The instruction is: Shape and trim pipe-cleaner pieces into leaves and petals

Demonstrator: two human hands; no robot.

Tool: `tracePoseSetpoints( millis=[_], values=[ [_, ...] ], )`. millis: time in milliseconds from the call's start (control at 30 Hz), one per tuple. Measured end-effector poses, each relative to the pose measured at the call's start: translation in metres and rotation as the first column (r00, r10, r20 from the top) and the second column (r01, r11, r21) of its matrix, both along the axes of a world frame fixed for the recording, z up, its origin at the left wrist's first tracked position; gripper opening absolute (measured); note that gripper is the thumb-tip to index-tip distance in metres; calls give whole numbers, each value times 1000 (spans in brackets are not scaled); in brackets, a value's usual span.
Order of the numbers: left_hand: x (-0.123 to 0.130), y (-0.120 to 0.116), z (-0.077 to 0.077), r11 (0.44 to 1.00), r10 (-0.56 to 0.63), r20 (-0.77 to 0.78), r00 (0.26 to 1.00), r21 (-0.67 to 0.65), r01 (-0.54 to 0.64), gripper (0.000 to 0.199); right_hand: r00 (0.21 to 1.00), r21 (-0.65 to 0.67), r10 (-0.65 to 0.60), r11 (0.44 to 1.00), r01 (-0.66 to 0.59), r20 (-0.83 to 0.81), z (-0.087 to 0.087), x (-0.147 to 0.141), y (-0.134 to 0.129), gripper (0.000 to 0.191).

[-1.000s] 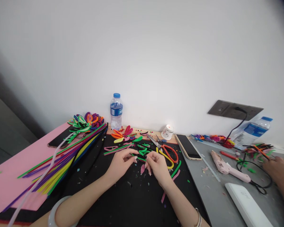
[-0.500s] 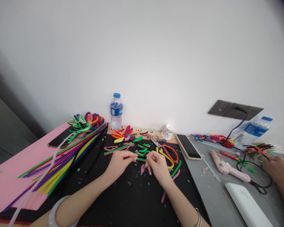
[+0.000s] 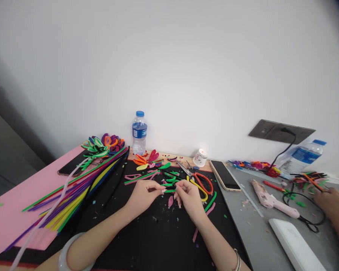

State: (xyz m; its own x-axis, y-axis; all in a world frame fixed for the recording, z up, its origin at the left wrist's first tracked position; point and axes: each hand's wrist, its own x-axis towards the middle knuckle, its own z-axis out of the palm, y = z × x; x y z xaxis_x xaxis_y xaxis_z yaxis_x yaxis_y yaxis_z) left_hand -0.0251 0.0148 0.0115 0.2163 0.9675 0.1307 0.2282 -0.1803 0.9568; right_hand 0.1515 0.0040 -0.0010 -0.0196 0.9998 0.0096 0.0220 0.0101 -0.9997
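Note:
A short green pipe cleaner (image 3: 169,191) stretches between my two hands above the black mat (image 3: 147,237). My left hand (image 3: 145,195) pinches its left end between thumb and forefinger. At the other end, my right hand (image 3: 188,195) is closed on it with the fingertips together. Just beyond my fingers lie bent green pipe cleaner pieces (image 3: 172,175). A small pink pipe cleaner loop (image 3: 170,201) rests below the held piece. Scissors with orange handles (image 3: 203,183) lie behind my right hand, near a yellow pipe cleaner loop (image 3: 199,191).
Long coloured pipe cleaners (image 3: 76,188) lie on pink paper (image 3: 25,192) at left. A water bottle (image 3: 139,133), paper cup (image 3: 200,157) and phone (image 3: 225,175) stand or lie along the back. At right are a pink glue gun (image 3: 274,201), a white case (image 3: 295,242) and another person's hand (image 3: 332,205).
My hands stay almost in place, with only slight finger movement around the green pipe cleaner. Nothing else on the mat has visibly moved.

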Motion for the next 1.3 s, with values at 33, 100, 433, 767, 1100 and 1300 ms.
tracePoseSetpoints(
  millis=[33,100,433,767,1100,1300],
  values=[
    [0,0,-2,1000,-5,15,1000,-14,5,11,1000,2,-3,1000,3,-4,0,0,0,21],
    [0,2,-7,999,-13,57,998,-51,16,11,1000,1,-9,1000,9,-9,0,0,-1,22],
    [0,7,-13,990,-99,154,983,-84,113,25,998,-12,-54,999,53,-34,-1,1,1,25],
    [-3,5,-2,993,-87,37,995,-77,90,27,998,-8,-55,998,55,-25,1,0,0,26],
    [-2,6,-8,993,-110,38,993,-36,111,26,998,6,-57,998,58,-22,-2,1,2,26],
    [1,4,-7,976,-194,146,970,-71,206,41,1000,-1,-20,1000,20,-1,0,2,1,24]
  ],
)
